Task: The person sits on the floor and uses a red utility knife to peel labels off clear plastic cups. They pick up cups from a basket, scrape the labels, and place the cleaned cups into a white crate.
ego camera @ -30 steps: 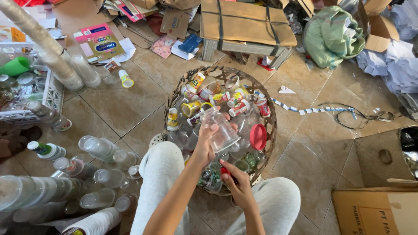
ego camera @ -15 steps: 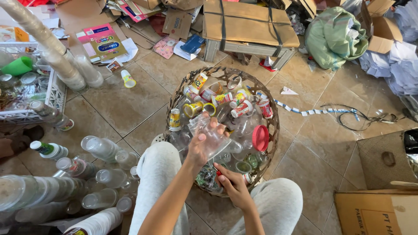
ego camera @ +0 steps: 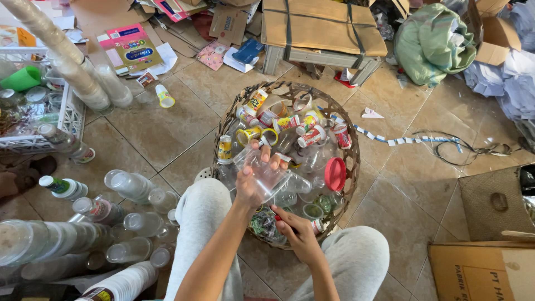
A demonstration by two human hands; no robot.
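A round woven basket [ego camera: 352, 167] sits on the tiled floor [ego camera: 167, 128] between the person's knees, filled with clear plastic cups, small cups with yellow and red printed labels, and a red lid [ego camera: 335, 174] near its right rim. The left hand [ego camera: 253, 181] is curled around a clear plastic cup [ego camera: 266, 171], gripping it just above the basket's middle. The right hand [ego camera: 298, 231] hovers low over the near edge of the basket, fingers drawn together on something red and small; what it is cannot be told.

Compared with half a second ago, the left hand and its cup sit at much the same spot over the basket, and the right hand has stayed at the near rim.

To the left, a white wire crate [ego camera: 67, 120] holds a green cup and clear cups, and a long stack of clear cups [ego camera: 61, 56] leans across it. More nested clear cups [ego camera: 33, 242] lie on the floor at lower left. A flattened pink and yellow carton [ego camera: 129, 47] lies upper left, a flat brown cardboard bundle [ego camera: 323, 25] bound with dark straps beyond the basket, and a green sack [ego camera: 432, 44] upper right.
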